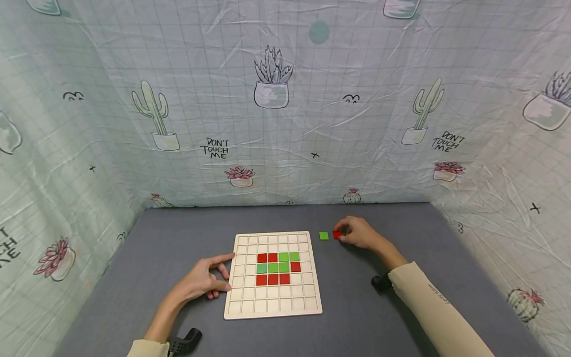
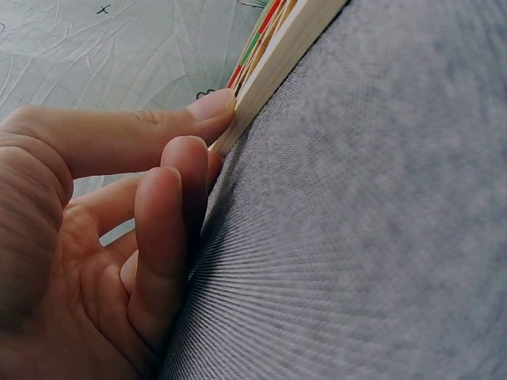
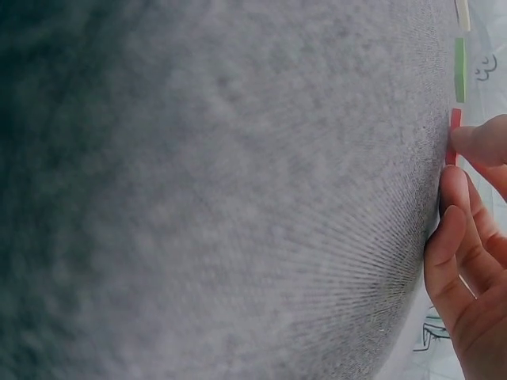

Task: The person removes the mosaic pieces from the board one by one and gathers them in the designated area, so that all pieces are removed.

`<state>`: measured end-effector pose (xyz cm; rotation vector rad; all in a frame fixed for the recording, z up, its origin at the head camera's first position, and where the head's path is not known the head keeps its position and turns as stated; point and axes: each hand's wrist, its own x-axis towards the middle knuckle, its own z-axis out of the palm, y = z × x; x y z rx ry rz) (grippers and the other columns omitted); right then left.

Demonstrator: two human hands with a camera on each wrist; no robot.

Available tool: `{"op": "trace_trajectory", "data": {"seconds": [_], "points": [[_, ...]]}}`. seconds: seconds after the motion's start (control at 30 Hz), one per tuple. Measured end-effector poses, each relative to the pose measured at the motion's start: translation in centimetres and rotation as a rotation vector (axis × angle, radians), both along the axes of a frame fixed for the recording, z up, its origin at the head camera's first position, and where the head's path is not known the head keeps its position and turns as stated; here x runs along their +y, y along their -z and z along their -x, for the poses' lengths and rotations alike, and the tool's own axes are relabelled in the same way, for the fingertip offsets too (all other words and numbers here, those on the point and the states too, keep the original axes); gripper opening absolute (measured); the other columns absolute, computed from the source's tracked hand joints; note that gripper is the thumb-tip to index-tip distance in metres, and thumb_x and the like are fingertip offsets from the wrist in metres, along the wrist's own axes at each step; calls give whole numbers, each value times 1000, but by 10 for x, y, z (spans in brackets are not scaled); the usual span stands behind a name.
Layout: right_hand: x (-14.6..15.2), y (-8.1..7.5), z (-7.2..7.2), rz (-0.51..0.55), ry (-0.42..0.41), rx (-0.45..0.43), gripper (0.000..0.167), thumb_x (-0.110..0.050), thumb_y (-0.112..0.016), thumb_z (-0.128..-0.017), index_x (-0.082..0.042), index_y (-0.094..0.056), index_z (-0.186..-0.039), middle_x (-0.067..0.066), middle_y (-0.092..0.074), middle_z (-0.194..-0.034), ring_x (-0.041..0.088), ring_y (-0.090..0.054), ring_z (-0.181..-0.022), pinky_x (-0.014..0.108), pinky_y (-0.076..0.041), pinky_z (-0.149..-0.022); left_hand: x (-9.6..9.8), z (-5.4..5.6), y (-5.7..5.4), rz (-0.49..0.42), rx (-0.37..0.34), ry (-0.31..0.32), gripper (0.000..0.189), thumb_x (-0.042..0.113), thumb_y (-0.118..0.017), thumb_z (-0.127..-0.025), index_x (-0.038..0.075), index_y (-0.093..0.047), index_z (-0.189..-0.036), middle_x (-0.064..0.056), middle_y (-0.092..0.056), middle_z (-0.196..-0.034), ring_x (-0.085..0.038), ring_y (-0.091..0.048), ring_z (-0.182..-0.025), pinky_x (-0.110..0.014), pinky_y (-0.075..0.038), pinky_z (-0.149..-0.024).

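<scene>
Here's the red tile, (image 1: 336, 234) out beyond the board's far right corner, with the right hand's (image 1: 359, 233) thumb and fingertips closed together on it, though whether it's off the cloth I can't tell. Just beside it lies a loose green tile, (image 1: 323, 236) and then comes the pale wooden board, (image 1: 250, 305) three rows of tiles across its middle: two red and two green at the far side, three greens and a red next, three reds nearest. Over on its left edge, the left hand (image 1: 200, 278) has thumb and index spread apart, both tips touching the wood, the other fingers bent loosely. Now the left wrist view adds something the head view can't: the board's thick side, thumb against it. The right wrist view gives us the thumb low on the red tile, edge-on. Beneath it all, smooth grey cloth; (image 1: 276, 339) beige sleeves (image 1: 437, 307) reach in, a black device (image 1: 379, 282) at each wrist. And around the back and sides, a wrinkled pale curtain (image 1: 285, 144) printed with grid lines, potted cacti and "DON'T TOUCH ME".
</scene>
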<state>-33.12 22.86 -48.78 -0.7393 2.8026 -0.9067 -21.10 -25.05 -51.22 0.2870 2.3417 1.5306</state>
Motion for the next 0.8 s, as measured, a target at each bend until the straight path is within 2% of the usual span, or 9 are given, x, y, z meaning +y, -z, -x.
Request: {"op": "trace_trajectory", "data": {"seconds": [0.3, 0.53, 0.8], "points": [[0, 2, -1, -5, 1, -4, 26, -6, -76, -89, -4, -76, -115, 15, -70, -111, 7, -56, -67, 24, -49, -60, 0, -1, 0, 0, 3, 3, 88, 6, -86, -78, 4, -45, -156, -14, -62, -97, -14, -58, -51, -31, -54, -46], [-4, -3, -1, -15, -9, 17, 27, -8, -78, -87, -4, -75, -114, 12, -71, -107, 7, -56, -68, 25, -49, -61, 0, 0, 0, -5, -1, 7, 88, 6, -85, -79, 3, -44, -156, -13, -62, -96, -14, -58, -51, -30, -54, -46], [-22, -11, -4, -20, -56, 142, 25, -11, -77, -87, -5, -75, -111, 11, -71, -105, 9, -60, -73, 27, -51, -65, -1, 1, 1, -1, -9, 4, 88, 7, -86, -79, 4, -44, -156, -14, -62, -97, -16, -58, -52, -31, -53, -46]]}}
